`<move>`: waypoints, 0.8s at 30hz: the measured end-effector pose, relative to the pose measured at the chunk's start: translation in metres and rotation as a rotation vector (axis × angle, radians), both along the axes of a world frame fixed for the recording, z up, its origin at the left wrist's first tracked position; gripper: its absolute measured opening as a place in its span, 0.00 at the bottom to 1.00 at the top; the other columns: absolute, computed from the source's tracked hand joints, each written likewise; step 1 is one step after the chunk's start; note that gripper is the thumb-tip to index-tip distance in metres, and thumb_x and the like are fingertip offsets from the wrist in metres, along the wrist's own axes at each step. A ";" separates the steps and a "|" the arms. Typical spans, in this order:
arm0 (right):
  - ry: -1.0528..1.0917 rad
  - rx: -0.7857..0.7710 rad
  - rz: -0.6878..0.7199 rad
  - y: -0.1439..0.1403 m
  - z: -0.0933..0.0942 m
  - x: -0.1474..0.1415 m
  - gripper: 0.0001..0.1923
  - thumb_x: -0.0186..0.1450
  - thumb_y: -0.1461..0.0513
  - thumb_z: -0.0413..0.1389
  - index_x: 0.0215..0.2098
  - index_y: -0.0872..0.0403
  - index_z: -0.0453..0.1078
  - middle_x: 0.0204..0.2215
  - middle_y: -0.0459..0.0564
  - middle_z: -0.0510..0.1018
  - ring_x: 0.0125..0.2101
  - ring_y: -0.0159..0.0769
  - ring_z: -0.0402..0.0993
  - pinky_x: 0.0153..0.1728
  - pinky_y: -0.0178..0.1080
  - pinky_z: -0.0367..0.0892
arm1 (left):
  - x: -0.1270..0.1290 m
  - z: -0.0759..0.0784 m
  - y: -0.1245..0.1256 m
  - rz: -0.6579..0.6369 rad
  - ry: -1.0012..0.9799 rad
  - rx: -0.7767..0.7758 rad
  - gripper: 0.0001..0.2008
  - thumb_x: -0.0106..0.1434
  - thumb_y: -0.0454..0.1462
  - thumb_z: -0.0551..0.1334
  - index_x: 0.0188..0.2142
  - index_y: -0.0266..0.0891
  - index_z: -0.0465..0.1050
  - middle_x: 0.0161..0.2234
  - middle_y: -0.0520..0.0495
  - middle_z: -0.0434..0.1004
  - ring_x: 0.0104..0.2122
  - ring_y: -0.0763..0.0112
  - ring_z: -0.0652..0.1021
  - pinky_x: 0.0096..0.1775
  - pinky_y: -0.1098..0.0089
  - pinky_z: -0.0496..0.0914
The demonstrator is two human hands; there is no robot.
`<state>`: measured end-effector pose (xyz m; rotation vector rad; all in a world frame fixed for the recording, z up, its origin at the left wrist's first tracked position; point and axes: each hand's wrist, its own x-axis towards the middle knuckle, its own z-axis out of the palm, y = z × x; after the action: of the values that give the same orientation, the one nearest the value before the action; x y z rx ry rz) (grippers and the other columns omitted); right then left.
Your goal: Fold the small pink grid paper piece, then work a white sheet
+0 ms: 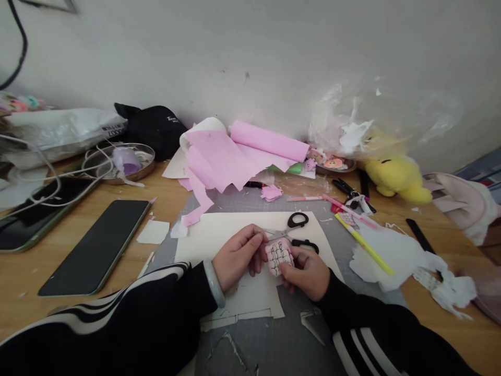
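A small pink-and-white puffy square with black grid lines [279,257] is gripped along its right and lower edge by my right hand [307,272], thumb on its face. To its left is my left hand [242,256], with thumb and index finger pinched together close to the square's upper left edge. Whatever sits in that pinch is too small to make out. Black-handled scissors [298,220] lie just behind the square, blades pointing left and partly hidden by the hands. Under both hands is a cream paper sheet [219,222] on a grey cutting mat [282,344].
Torn pink paper [211,156] and a pink roll [270,140] lie at the back. A dark phone [97,245] rests on the left. To the right are a yellow marker [364,244], white paper scraps [391,256] and a yellow plush toy [395,175]. Paper offcuts [313,326] lie in front.
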<state>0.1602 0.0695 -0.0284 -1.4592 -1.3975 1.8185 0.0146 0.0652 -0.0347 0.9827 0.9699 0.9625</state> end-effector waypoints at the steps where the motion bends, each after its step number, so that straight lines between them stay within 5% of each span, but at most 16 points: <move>1: 0.001 0.002 0.001 0.000 0.000 0.000 0.09 0.43 0.60 0.51 0.21 0.57 0.60 0.09 0.38 0.62 0.09 0.21 0.56 0.09 0.26 0.55 | 0.000 -0.001 0.001 -0.003 -0.007 -0.009 0.07 0.57 0.39 0.49 0.28 0.37 0.58 0.17 0.57 0.63 0.13 0.81 0.64 0.14 0.80 0.57; 24: -0.026 0.000 0.015 0.000 -0.001 0.000 0.08 0.43 0.61 0.50 0.22 0.57 0.60 0.09 0.37 0.61 0.09 0.21 0.56 0.09 0.26 0.55 | -0.001 0.004 -0.001 -0.062 0.008 -0.011 0.11 0.54 0.42 0.54 0.23 0.35 0.61 0.15 0.56 0.62 0.13 0.82 0.63 0.16 0.79 0.55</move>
<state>0.1599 0.0698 -0.0291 -1.4807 -1.4245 1.8147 0.0133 0.0638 -0.0305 1.0029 0.9451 0.9010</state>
